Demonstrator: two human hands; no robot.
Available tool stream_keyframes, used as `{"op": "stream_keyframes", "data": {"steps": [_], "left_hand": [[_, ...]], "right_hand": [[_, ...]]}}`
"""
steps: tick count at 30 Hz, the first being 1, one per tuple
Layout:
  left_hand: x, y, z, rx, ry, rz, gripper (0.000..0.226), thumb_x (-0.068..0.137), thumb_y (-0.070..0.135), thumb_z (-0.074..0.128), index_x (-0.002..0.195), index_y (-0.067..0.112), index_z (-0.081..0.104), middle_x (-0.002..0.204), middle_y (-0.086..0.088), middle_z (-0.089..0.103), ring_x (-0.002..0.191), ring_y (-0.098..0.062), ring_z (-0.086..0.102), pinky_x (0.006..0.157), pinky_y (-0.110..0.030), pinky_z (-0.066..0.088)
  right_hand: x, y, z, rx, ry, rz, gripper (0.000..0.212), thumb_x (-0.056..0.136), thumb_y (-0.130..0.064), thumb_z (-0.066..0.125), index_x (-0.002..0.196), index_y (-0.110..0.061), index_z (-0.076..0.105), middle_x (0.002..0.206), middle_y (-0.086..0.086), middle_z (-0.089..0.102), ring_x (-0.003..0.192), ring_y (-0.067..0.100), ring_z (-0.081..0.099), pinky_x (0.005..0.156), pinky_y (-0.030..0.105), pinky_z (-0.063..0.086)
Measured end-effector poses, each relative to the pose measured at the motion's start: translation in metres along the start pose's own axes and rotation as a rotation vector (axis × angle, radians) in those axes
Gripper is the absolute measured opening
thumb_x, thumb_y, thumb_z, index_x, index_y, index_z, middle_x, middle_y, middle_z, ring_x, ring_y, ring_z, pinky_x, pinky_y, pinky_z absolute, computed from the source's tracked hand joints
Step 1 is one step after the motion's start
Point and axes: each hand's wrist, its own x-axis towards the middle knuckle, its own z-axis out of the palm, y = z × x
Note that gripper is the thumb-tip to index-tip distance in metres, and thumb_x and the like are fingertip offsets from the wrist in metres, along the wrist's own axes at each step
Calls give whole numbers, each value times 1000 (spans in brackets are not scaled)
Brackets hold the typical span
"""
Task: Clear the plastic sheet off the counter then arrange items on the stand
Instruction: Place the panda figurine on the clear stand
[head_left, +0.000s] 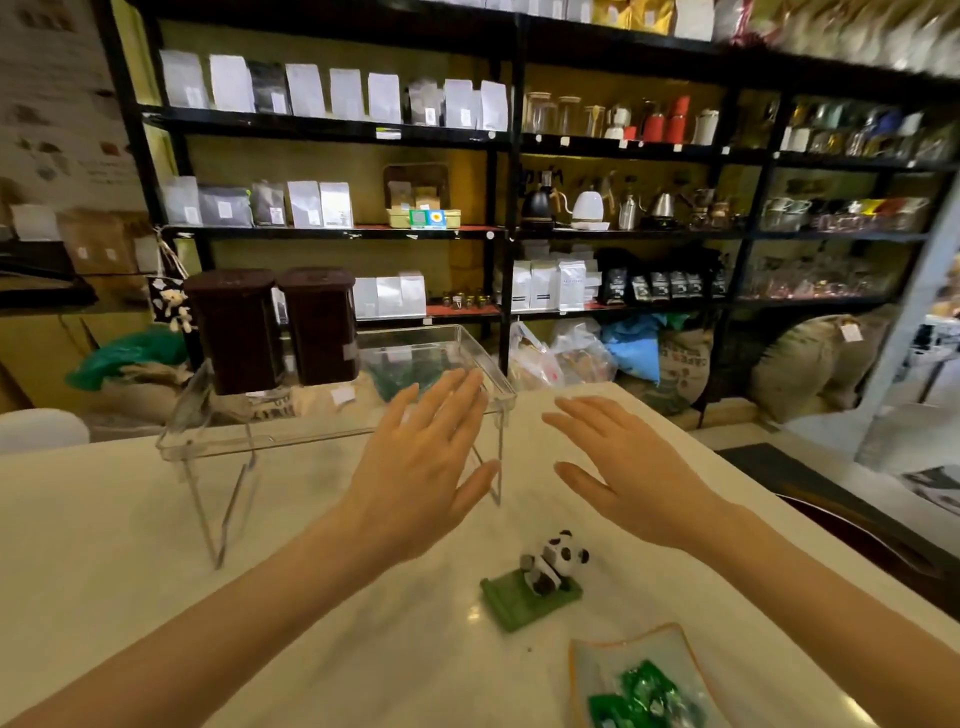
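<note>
A clear acrylic stand (218, 447) on thin legs sits at the far side of the pale marble counter (130, 571). Two dark brown lidded canisters (236, 330) (319, 325) stand on its left half; its right half is bare. My left hand (415, 473) is open, fingers spread, hovering in front of the stand's right end. My right hand (628, 473) is open too, held just right of the stand, palm facing left. Neither hand holds anything. No plastic sheet shows on the counter.
A panda figurine on a green base (540, 582) sits on the counter below my hands. A small dish (587, 670) with green wrapped candies (644, 696) lies at the near right. Black shelves (509, 156) of bags, kettles and jars fill the background; sacks lie on the floor.
</note>
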Motion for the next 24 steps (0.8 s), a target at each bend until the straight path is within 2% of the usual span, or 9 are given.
{"op": "stream_keyframes", "data": {"steps": [3,6,7,9,10,13,17,20,24], "left_hand": [[-24,28,15,-68,-163,48,69,90,53,11,126,14,55,134,-4,58,123,-20,55,96,-46,47],[-40,43,27,-140,-313,32,74,89,57,7,123,15,58,130,-3,61,121,-18,57,95,-41,48],[-44,48,27,-160,-334,15,78,87,60,4,127,16,54,136,-3,55,126,-18,52,101,-39,41],[-52,53,35,-233,-385,9,88,77,66,-3,140,16,34,152,0,28,141,-20,28,114,-36,18],[-55,54,38,-261,-430,-2,90,75,67,-3,141,16,31,154,0,25,142,-20,24,115,-35,17],[-61,54,38,-269,-394,-22,78,82,67,12,118,16,58,126,-1,58,118,-21,51,95,-35,45],[-63,50,41,-266,-412,32,62,77,67,29,90,21,68,85,3,63,82,-17,58,66,-29,50],[-63,50,41,-332,-413,34,64,75,67,29,96,18,65,89,1,60,86,-18,54,70,-29,48],[-58,45,35,-385,-504,13,74,71,69,24,115,19,56,108,2,54,103,-14,43,85,-25,39]], "right_hand": [[-25,9,19,35,-124,14,54,93,-39,36,143,-28,19,156,-5,19,143,15,14,117,32,15],[-39,14,30,120,-273,11,56,94,-29,41,144,-29,16,156,-8,16,142,13,15,116,30,18],[-41,15,33,156,-312,8,58,94,-26,43,144,-30,15,156,-9,17,141,12,17,115,29,20],[-42,17,35,228,-375,11,60,93,-22,46,144,-32,17,154,-10,22,140,11,21,114,29,23],[-41,17,35,263,-403,14,61,92,-20,48,143,-33,18,153,-10,24,139,10,24,113,29,24],[-37,14,35,308,-454,1,58,89,-21,53,141,-30,28,148,-8,35,134,10,32,110,27,27],[-31,8,34,322,-430,2,50,86,-25,59,134,-24,43,137,-4,51,122,12,48,98,22,35],[-29,8,33,316,-415,3,44,86,-24,61,128,-22,49,130,-2,58,115,14,53,91,22,39],[-25,10,29,329,-419,3,41,82,-24,65,121,-20,55,122,0,63,107,11,56,73,6,35]]}}
